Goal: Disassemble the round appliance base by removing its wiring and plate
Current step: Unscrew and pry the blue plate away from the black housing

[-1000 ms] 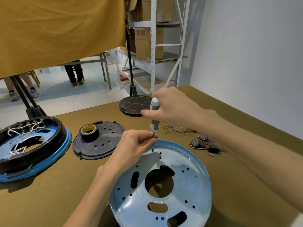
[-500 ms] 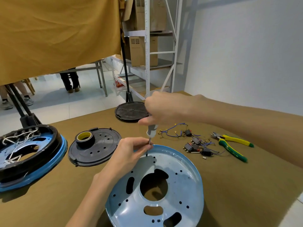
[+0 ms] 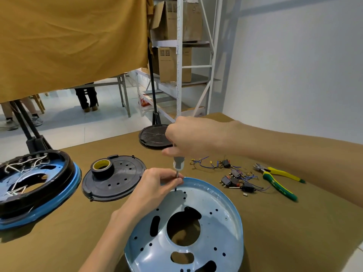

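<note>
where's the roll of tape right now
In the head view, the tape roll sits left of centre on the black perforated disc, between the wired base and the blue plate.

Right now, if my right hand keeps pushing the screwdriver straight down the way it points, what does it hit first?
Most likely the blue metal plate: the screwdriver in your right hand already has its tip at a small hole near the rim, with your left hand fingers pinching the shaft.
</note>
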A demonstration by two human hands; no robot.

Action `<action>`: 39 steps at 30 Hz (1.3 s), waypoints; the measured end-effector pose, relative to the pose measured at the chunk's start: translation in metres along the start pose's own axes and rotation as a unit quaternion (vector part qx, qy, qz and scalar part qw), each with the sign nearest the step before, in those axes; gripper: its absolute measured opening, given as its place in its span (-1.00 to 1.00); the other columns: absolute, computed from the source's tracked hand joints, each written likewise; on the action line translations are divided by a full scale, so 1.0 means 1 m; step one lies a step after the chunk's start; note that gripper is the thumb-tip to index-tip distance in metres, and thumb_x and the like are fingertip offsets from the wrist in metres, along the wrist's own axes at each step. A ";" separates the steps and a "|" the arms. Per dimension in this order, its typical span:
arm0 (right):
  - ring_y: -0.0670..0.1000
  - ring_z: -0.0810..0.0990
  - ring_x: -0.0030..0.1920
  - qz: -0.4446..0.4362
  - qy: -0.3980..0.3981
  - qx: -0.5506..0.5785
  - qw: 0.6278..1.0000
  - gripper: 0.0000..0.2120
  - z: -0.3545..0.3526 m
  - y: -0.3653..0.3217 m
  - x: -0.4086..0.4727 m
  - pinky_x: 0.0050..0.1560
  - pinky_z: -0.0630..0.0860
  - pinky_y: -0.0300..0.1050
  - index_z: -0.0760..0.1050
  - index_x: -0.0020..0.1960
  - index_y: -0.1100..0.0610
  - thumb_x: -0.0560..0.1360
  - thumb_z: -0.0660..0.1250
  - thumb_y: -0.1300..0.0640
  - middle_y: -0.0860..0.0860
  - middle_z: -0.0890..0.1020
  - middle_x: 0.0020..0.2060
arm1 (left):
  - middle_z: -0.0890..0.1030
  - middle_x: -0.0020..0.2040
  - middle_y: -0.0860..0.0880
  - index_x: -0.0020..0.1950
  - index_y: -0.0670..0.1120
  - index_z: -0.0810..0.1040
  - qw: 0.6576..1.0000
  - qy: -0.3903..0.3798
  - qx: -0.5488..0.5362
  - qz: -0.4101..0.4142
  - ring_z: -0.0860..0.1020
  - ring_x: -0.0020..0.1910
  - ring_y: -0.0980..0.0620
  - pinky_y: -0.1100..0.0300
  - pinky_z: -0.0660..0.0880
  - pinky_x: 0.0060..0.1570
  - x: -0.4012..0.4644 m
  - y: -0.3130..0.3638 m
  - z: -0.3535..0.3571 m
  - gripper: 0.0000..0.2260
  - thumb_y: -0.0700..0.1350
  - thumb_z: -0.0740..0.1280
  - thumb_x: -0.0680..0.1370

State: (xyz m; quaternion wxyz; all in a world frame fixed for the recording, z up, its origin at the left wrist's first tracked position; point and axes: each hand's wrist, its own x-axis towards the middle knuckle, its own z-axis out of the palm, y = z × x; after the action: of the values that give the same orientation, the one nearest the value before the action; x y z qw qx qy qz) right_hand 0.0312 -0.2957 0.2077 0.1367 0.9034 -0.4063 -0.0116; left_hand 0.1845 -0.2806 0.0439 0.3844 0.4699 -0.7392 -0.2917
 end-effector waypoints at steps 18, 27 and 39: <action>-0.07 0.58 0.01 -0.129 -0.089 0.187 0.970 -0.69 -0.013 0.016 0.002 -0.08 0.55 -0.19 0.55 0.17 0.03 0.46 0.48 0.22 -0.09 0.59 -0.01 | 0.74 -0.05 0.24 0.12 0.05 0.72 0.999 0.010 -0.041 -0.007 0.68 0.02 0.27 0.42 0.54 0.10 -0.002 0.002 0.000 -0.85 -0.14 0.45 0.60; -0.05 0.53 -0.31 -0.024 -0.063 0.017 0.998 -0.75 -0.014 0.001 0.003 -0.45 0.37 -0.24 0.54 -0.10 0.09 0.64 0.28 -0.05 -0.07 0.53 -0.32 | 0.73 -0.04 0.25 0.10 0.10 0.72 0.999 0.012 -0.032 -0.002 0.68 0.01 0.27 0.39 0.55 0.10 -0.002 0.004 0.000 -0.85 -0.11 0.46 0.58; -0.05 0.47 -0.42 0.007 0.015 0.022 1.000 -0.53 0.005 0.005 0.002 -0.49 0.27 -0.17 0.40 -0.28 0.08 0.56 0.32 -0.28 -0.05 0.45 -0.42 | 0.73 -0.09 0.24 0.04 0.08 0.75 1.000 0.027 -0.012 0.009 0.69 -0.05 0.26 0.39 0.57 0.02 -0.001 0.001 0.000 -0.89 -0.12 0.48 0.57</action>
State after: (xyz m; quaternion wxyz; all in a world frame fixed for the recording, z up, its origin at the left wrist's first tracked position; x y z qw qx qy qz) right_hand 0.0286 -0.3018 0.2045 0.1227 0.9036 -0.4104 0.0119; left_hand 0.1841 -0.2789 0.0439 0.4124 0.4664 -0.7292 -0.2841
